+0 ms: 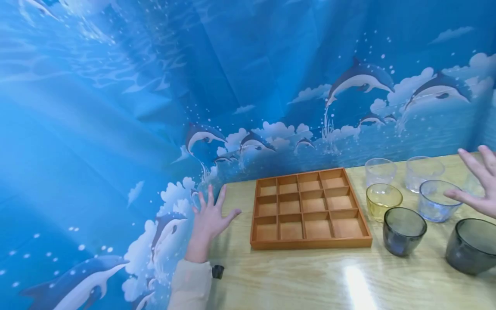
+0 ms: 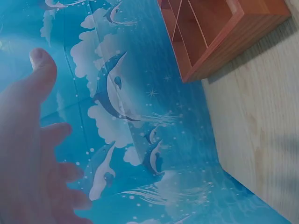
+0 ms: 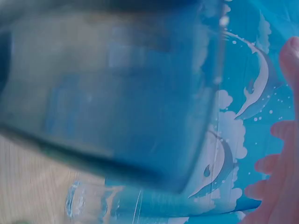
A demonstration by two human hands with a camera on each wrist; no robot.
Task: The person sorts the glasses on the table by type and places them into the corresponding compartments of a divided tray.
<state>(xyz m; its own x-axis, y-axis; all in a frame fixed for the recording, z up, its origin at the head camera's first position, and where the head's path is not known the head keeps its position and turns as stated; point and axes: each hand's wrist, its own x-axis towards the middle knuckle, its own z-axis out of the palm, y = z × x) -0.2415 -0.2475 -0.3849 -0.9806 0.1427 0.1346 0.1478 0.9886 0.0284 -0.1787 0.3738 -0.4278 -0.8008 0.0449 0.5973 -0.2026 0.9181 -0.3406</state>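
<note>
My left hand [image 1: 211, 219] is held up at the table's left side with its fingers spread, to the left of a wooden compartment tray [image 1: 310, 244]. In the left wrist view the same hand [image 2: 42, 144] holds nothing. At the right edge of the head view my right hand [image 1: 480, 185] hovers spread over the glasses, its thumb overlapping a blue glass [image 1: 438, 211]. A dark grey glass [image 1: 470, 254] stands in front of it, and a large smoky glass [image 3: 107, 102] fills much of the right wrist view, apart from the fingers [image 3: 268, 189].
Beside the tray stand a yellow glass [image 1: 383, 206], another dark glass [image 1: 404, 237] and clear glasses [image 1: 380, 172] at the back. A small black object [image 1: 218, 271] lies by the left sleeve [image 1: 190, 284]. A blue dolphin-print curtain [image 1: 252, 86] hangs behind and left of the table [image 1: 294, 280].
</note>
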